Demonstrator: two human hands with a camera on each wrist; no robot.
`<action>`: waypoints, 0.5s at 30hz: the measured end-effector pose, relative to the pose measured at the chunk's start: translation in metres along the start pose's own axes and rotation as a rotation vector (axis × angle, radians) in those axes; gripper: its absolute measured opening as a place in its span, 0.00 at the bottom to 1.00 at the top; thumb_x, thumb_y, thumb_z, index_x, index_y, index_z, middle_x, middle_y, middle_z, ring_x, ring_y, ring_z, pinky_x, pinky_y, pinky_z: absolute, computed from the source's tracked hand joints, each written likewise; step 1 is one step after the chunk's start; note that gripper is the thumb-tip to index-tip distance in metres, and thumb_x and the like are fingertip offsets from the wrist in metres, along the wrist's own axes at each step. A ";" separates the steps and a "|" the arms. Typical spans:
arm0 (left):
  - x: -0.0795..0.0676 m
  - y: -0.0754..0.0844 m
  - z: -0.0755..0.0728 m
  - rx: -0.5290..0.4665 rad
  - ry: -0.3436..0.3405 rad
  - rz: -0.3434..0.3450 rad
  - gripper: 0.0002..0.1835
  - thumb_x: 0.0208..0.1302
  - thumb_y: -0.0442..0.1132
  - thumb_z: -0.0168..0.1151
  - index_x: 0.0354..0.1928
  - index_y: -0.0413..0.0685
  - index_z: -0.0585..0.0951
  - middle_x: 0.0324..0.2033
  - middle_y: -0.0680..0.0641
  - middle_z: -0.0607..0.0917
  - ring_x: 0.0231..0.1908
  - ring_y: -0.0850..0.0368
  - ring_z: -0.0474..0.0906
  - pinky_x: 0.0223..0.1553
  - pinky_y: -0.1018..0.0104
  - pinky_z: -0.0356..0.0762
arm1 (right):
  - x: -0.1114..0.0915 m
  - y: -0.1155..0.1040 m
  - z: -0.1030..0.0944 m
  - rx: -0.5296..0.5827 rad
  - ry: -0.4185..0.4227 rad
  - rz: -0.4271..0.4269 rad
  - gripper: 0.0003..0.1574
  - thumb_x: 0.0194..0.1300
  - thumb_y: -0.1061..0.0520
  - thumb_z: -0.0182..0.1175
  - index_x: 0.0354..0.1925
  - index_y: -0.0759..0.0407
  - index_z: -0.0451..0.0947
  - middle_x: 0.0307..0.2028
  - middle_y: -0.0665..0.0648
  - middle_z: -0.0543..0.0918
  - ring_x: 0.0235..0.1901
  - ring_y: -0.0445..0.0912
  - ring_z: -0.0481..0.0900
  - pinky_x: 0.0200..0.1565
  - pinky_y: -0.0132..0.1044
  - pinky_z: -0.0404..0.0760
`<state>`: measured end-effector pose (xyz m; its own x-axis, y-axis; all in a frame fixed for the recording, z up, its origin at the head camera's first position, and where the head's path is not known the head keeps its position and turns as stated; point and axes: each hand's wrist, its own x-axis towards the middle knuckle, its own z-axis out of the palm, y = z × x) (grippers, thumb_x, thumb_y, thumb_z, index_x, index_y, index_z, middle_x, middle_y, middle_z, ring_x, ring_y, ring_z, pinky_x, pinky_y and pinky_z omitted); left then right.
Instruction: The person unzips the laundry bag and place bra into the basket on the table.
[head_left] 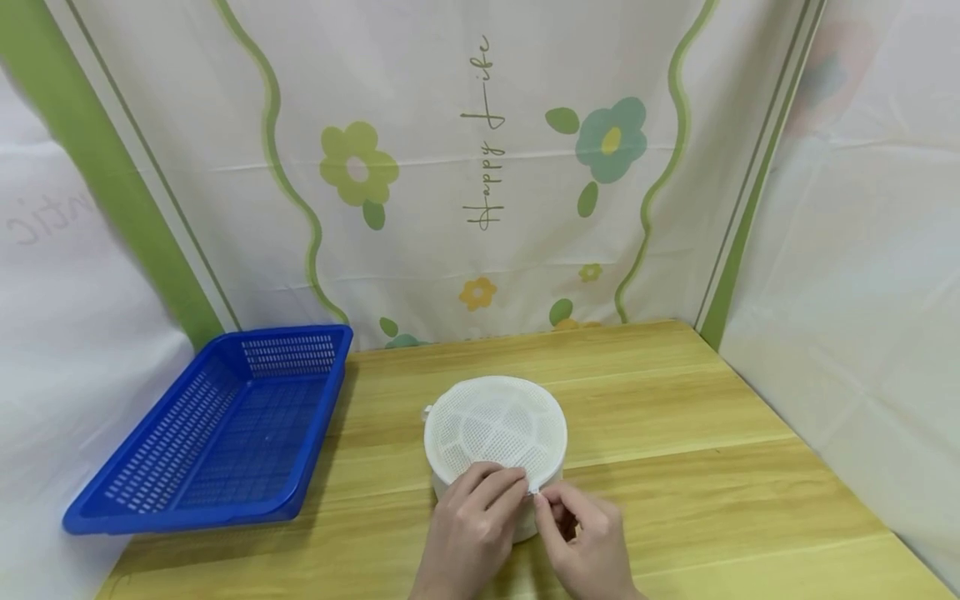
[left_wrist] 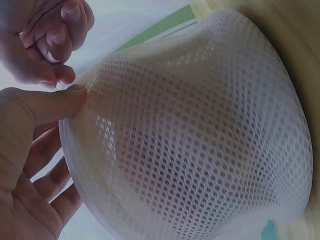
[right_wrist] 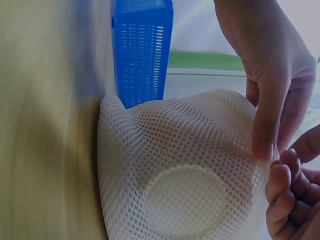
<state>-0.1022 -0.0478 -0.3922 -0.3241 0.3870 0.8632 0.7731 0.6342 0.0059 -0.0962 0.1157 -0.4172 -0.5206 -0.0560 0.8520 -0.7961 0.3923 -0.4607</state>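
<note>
A round white mesh laundry bag (head_left: pixel 495 421) stands upright on the wooden table, its flat mesh top facing up. With my left hand (head_left: pixel 471 527) I grip the near rim, fingers over the top and thumb (left_wrist: pixel 57 104) against the mesh side. Just to the right, my right hand (head_left: pixel 587 537) pinches a small white zipper pull (head_left: pixel 534 487) at the rim between thumb and forefinger; its other fingers are curled in. In the right wrist view, a round pale patch (right_wrist: pixel 185 200) shows on the bag's side, and the mesh wall is slightly dented.
A blue plastic basket (head_left: pixel 288 500) with slotted walls sits at the table's left side. Behind the wooden table (head_left: pixel 690 467) hangs a white curtain (head_left: pixel 435 83) with flowers and lettering, and pale sheets close off both sides.
</note>
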 end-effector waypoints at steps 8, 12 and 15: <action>0.000 0.000 0.001 -0.002 0.012 0.007 0.06 0.56 0.31 0.66 0.36 0.41 0.88 0.39 0.48 0.87 0.39 0.54 0.81 0.45 0.67 0.80 | 0.009 -0.012 0.001 0.024 -0.012 -0.034 0.16 0.43 0.78 0.63 0.26 0.59 0.77 0.15 0.44 0.70 0.14 0.29 0.64 0.14 0.17 0.64; 0.000 0.000 0.001 -0.002 0.006 0.004 0.06 0.55 0.30 0.66 0.35 0.41 0.88 0.39 0.49 0.87 0.39 0.54 0.81 0.44 0.67 0.80 | 0.019 -0.026 -0.002 0.031 -0.009 -0.029 0.18 0.40 0.80 0.61 0.25 0.61 0.77 0.15 0.45 0.70 0.13 0.31 0.64 0.14 0.16 0.64; -0.001 0.000 0.002 -0.004 0.010 0.006 0.06 0.55 0.30 0.66 0.35 0.41 0.88 0.39 0.49 0.87 0.39 0.54 0.81 0.44 0.68 0.80 | 0.020 -0.028 -0.002 0.036 -0.007 -0.030 0.18 0.40 0.80 0.61 0.25 0.61 0.76 0.15 0.46 0.70 0.13 0.32 0.64 0.15 0.16 0.64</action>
<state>-0.1032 -0.0470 -0.3936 -0.3143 0.3841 0.8682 0.7772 0.6293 0.0030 -0.0842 0.1059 -0.3865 -0.4982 -0.0742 0.8639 -0.8222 0.3569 -0.4434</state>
